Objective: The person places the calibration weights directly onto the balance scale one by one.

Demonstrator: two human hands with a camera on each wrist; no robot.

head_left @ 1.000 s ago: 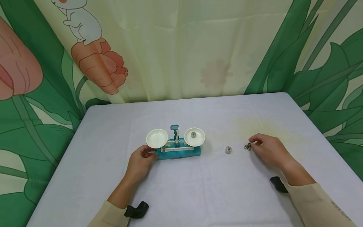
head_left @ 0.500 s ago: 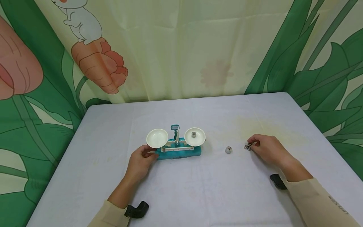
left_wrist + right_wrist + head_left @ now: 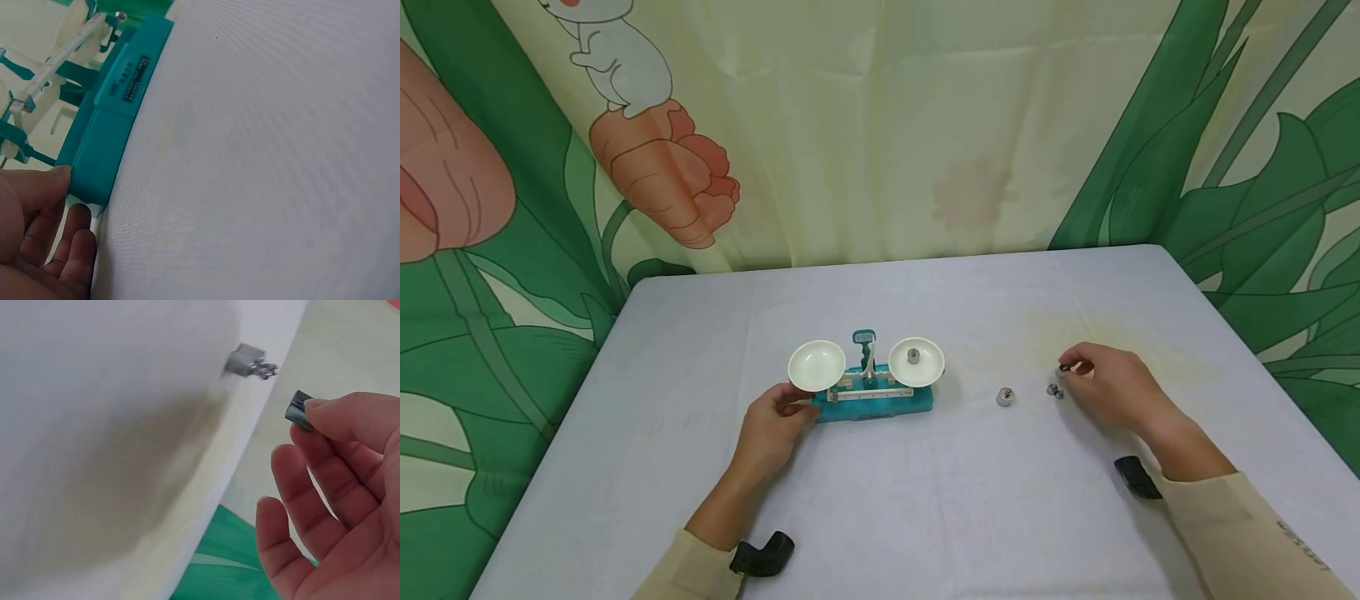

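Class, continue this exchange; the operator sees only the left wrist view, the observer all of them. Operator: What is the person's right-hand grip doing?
Observer: The right-hand grip pinches a small grey metal weight between thumb and finger.
Operator: Does the round white pan on the person's right, on the teal two-pan balance, hold anything?
Observer: Yes, one small grey metal cylinder sits in it.
Operator: Which weight on the white tablecloth is nearest the balance?
Observer: A single silvery metal cylinder with a small knob, standing apart from the balance.

A leaf-printed curtain [image 3: 865, 133] hangs behind the table [image 3: 925, 500].
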